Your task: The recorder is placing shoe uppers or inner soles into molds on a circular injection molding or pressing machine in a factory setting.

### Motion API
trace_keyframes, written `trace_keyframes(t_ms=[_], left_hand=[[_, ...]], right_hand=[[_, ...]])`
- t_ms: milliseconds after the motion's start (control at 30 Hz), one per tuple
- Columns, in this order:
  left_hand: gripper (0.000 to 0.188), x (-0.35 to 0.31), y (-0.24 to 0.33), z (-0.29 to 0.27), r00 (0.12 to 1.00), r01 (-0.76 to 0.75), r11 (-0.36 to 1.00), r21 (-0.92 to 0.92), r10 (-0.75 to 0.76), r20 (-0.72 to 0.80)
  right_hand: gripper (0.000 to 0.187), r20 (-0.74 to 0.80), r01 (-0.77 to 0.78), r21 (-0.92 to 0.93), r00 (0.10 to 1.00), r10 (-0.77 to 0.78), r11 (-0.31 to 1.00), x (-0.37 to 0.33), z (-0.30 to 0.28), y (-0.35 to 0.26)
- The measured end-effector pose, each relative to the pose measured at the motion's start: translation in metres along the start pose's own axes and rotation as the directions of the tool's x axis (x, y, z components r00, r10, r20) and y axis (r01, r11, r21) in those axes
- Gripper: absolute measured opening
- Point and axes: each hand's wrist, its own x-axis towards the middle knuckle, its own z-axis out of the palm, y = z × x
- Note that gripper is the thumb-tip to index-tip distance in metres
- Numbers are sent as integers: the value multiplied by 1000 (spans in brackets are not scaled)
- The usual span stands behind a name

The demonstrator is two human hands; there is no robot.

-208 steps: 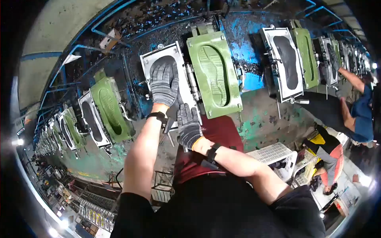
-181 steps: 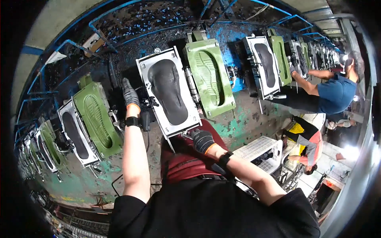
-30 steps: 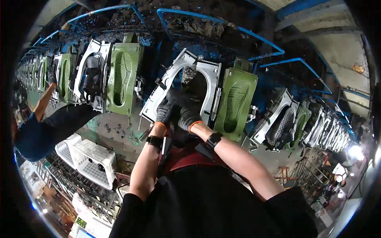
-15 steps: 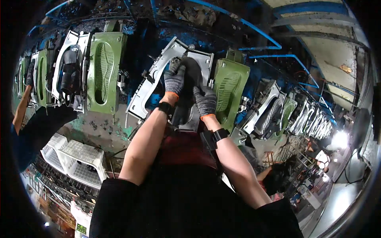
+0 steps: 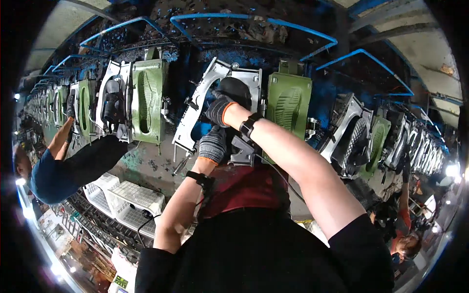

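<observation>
One dark rounded form (image 5: pixel 234 89) inside an open silver frame (image 5: pixel 189 124)

At the far left of the view, a co-worker (image 5: pixel 49 171) in a blue top has a gloved arm raised to the row of moulds; further in, a green mould half (image 5: pixel 148 105) stands upright, with white crates (image 5: pixel 141 194) below it.

Near the centre, the left hand (image 5: pixel 213 145), in a grey striped glove, is at the lower part of the silver frame's opening, its fingers bent; the right hand (image 5: pixel 220 110) is just above it, forearm slanting in from the lower right, fingers curled toward the opening's left side; the fingertips merge with dark material, so I cannot tell whether either hand grips anything; the dark rounded form shows its domed top in the upper part of the opening, above and right of the right hand's fingers, its lower part hidden behind hand and wrist; the step in hand looks like working the form within the frame; the next move seems to call for a sure hold, clear of the metal edges.

Right of centre stands a second green half (image 5: pixel 290 102); farther right, a patterned dark piece (image 5: pixel 352 136) lies in another silver mould.
</observation>
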Motion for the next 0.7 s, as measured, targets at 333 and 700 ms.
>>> trace_keyframes(t_ms=[333, 700], left_hand=[[140, -76, -119, -14, 916, 333, 942, 43, -333, 225], [79, -41, -45, -24, 927, -341, 938, 56, 345, -145]], right_hand=[[38, -285, -364, -22, 895, 343, 931, -36, 39, 2], [70, -372, -494, 344, 709, 599, 799, -128, 97, -126]])
